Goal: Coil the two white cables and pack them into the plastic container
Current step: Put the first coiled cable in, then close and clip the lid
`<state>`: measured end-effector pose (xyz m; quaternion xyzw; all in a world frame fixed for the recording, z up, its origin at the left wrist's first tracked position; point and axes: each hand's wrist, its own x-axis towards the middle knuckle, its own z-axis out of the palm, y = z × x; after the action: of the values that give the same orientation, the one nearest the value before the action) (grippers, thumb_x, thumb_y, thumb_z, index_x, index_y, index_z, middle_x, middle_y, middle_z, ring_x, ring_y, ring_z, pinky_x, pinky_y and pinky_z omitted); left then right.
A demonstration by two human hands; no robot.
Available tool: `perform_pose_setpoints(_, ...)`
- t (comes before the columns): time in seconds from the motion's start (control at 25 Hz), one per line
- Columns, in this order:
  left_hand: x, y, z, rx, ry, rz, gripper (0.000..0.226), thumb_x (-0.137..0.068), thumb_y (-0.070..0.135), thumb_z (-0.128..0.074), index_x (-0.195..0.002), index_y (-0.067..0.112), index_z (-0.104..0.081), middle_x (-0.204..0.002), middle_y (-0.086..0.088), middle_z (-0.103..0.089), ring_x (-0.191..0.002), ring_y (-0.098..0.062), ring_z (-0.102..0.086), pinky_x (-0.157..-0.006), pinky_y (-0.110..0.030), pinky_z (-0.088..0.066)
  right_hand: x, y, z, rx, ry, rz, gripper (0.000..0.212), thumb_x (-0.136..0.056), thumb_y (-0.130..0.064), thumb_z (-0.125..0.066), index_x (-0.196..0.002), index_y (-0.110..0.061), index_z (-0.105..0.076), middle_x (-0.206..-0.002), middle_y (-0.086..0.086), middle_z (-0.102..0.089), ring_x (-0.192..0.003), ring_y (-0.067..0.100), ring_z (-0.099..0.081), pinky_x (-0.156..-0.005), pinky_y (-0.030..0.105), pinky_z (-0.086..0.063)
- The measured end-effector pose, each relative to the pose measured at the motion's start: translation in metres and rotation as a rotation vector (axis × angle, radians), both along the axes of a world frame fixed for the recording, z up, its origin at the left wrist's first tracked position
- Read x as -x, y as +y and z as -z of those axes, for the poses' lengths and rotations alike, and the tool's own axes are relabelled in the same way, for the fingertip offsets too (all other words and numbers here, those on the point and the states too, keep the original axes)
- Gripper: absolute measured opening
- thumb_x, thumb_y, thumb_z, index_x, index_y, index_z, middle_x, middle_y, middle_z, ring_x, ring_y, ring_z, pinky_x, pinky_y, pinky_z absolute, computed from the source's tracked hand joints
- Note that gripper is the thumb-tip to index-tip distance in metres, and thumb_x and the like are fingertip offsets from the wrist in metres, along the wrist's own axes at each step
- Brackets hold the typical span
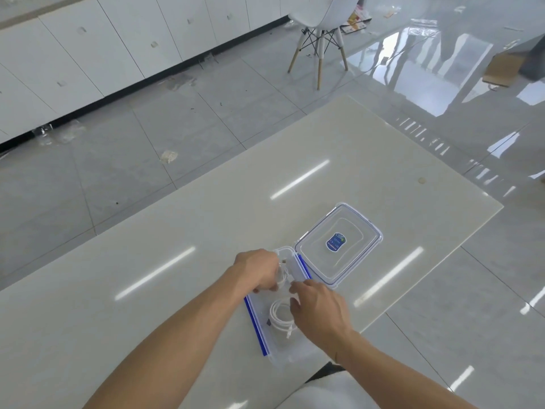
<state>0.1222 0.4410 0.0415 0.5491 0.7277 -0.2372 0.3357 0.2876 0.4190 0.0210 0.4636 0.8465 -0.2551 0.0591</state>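
Observation:
A clear plastic container (267, 346) with blue clips lies open on the pale table near its front edge. One coiled white cable (278, 315) rests inside it. Over the container's far end, my left hand (256, 271) is shut on a second white cable (283, 274), held as a loose coil. My right hand (317, 309) hovers over the container's right side, its fingertips pinching the same cable close to the left hand. The clear lid (339, 246) with a blue sticker lies flat just beyond the container to the right.
The glossy table (206, 231) stretches away on all sides, its right edge near the lid. On the tiled floor beyond stands a white chair (321, 28). White cabinets (88, 48) line the far left.

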Motion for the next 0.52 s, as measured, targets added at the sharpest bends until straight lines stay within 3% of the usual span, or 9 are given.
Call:
perform_pose_setpoints(0.16, 0.016, 0.018, -0.013, -0.094, -0.099, -0.036, 0.024, -0.083, 0.041, -0.068, -0.101, 0.027, -0.072, -0.104, 0.007, -0.071, -0.095, -0.017, -0.067, -0.073, -0.029, -0.05, -0.04, 0.063, -0.004, -0.066, 0.058, 0.124, 0.028, -0.096, -0.033, -0.051, -0.12, -0.033, -0.066, -0.121, -0.012, -0.069, -0.107, 0.017, -0.066, -0.08, 0.03, -0.051)
perform_pose_setpoints(0.36, 0.026, 0.051, -0.009, -0.146, -0.201, -0.147, 0.034, -0.083, 0.045, -0.069, -0.111, 0.025, -0.069, -0.114, 0.003, -0.068, -0.099, -0.016, -0.063, -0.091, -0.036, -0.053, -0.092, 0.14, 0.014, -0.061, -0.089, 0.18, 0.033, -0.094, -0.04, -0.055, -0.125, -0.033, -0.063, -0.123, -0.007, -0.067, -0.116, 0.02, -0.061, -0.086, 0.033, -0.05)
perform_pose_setpoints(0.52, 0.027, 0.075, 0.005, -0.145, -0.199, -0.227, 0.039, -0.086, 0.042, -0.068, -0.12, 0.023, -0.065, -0.126, -0.001, -0.064, -0.111, -0.02, -0.06, -0.098, -0.036, -0.049, -0.113, 0.183, 0.03, 0.021, -0.191, 0.206, 0.05, -0.09, -0.044, -0.058, -0.137, -0.029, -0.053, -0.136, 0.001, -0.059, -0.126, 0.027, -0.053, -0.094, 0.038, -0.047)
